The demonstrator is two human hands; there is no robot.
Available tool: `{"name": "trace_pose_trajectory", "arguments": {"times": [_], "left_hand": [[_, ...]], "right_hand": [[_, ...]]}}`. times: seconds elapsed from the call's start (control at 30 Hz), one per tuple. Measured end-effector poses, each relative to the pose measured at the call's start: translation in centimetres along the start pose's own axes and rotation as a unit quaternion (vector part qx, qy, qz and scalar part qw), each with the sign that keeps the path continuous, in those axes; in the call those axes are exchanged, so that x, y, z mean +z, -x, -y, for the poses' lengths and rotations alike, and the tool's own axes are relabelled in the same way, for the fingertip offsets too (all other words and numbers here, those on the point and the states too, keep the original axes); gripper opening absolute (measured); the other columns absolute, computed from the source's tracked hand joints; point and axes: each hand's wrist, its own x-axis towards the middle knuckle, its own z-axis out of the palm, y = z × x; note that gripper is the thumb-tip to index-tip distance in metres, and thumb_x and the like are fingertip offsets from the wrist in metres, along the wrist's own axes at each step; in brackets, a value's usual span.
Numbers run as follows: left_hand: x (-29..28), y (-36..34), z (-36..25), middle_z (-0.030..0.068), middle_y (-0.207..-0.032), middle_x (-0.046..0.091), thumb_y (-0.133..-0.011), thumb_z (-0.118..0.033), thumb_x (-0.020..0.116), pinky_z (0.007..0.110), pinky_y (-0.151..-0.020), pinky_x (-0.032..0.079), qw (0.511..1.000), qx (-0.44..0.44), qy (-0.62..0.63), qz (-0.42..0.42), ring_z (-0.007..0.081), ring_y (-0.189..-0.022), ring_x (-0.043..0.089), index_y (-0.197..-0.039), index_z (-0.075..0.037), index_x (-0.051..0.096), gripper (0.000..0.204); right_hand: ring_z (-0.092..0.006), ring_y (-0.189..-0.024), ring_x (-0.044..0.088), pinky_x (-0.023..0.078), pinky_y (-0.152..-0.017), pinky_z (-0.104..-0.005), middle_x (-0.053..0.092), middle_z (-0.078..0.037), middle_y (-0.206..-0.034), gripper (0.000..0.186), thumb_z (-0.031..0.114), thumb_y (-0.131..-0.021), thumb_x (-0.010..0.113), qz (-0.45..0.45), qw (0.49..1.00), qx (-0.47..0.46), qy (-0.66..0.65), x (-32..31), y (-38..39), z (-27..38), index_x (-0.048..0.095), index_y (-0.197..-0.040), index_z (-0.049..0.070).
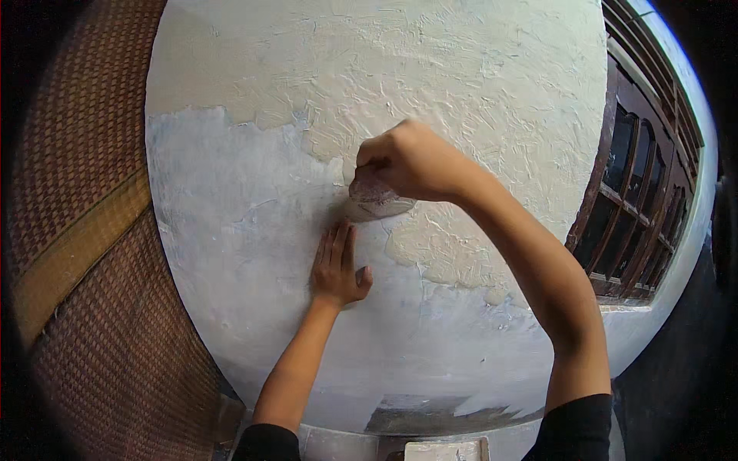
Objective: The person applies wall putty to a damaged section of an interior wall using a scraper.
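Observation:
My right hand (411, 161) is closed around a putty knife (377, 201), whose broad, smeared blade lies against the wall (231, 230). Cream textured plaster (477, 92) covers the upper part of the wall and reaches down to the right of the blade. Its ragged lower edge meets a smoother whitish-grey surface. Just below the blade, my left hand (338, 265) rests on that smooth part, palm toward the wall, with fingers stretched out and thumb apart. The knife's handle is mostly hidden inside my right fist.
A woven brown panel (84, 192) with a tan strip (84, 257) stands along the left. On the right is a dark wooden window frame (596, 161) with glass panes. Below, a tray (485, 447) of pale paste stands near the wall's foot, by a dark grey patch (438, 419).

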Motion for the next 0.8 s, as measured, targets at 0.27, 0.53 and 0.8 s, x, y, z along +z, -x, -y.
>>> {"name": "trace_pose_trajectory", "arguments": {"times": [0.27, 0.53, 0.8], "left_hand": [[-0.5, -0.3, -0.5, 0.0197, -0.139, 0.039, -0.079, -0.034, 0.05, 0.051, -0.105, 0.033, 1.0, -0.018, -0.007, 0.018, 0.038, -0.128, 0.039, -0.135, 0.003, 0.038, 0.069], [-0.6, -0.3, -0.4, 0.0207, -0.138, 0.04, -0.08, -0.033, 0.049, 0.05, -0.106, 0.032, 1.0, -0.005, 0.004, 0.015, 0.0374, -0.128, 0.039, -0.134, 0.005, 0.039, 0.067], [-0.1, 0.2, 0.0, 0.0205, -0.141, 0.036, -0.078, -0.032, 0.05, 0.051, -0.106, 0.031, 1.0, -0.005, 0.003, 0.005, 0.037, -0.13, 0.037, -0.135, 0.004, 0.036, 0.069]], "right_hand": [[-0.0337, -0.07, 0.063, 0.049, -0.062, -0.0394, 0.065, -0.016, -0.074, 0.011, 0.006, -0.071, 0.064, 0.121, 0.991, 0.009, 0.06, 2.0, 1.4, 0.4, 0.067, -0.08, 0.004], [-0.0314, -0.066, 0.064, 0.051, -0.062, -0.0391, 0.066, -0.014, -0.072, 0.011, 0.004, -0.071, 0.065, 0.019, 0.998, -0.025, -0.05, -0.1, 0.8, 0.6, 0.068, -0.081, 0.004], [-0.0306, -0.069, 0.065, 0.051, -0.063, -0.0371, 0.066, -0.015, -0.075, 0.012, 0.004, -0.071, 0.065, -0.011, 0.999, 0.0, -0.034, 0.0, 0.2, 0.1, 0.068, -0.082, 0.004]]}}
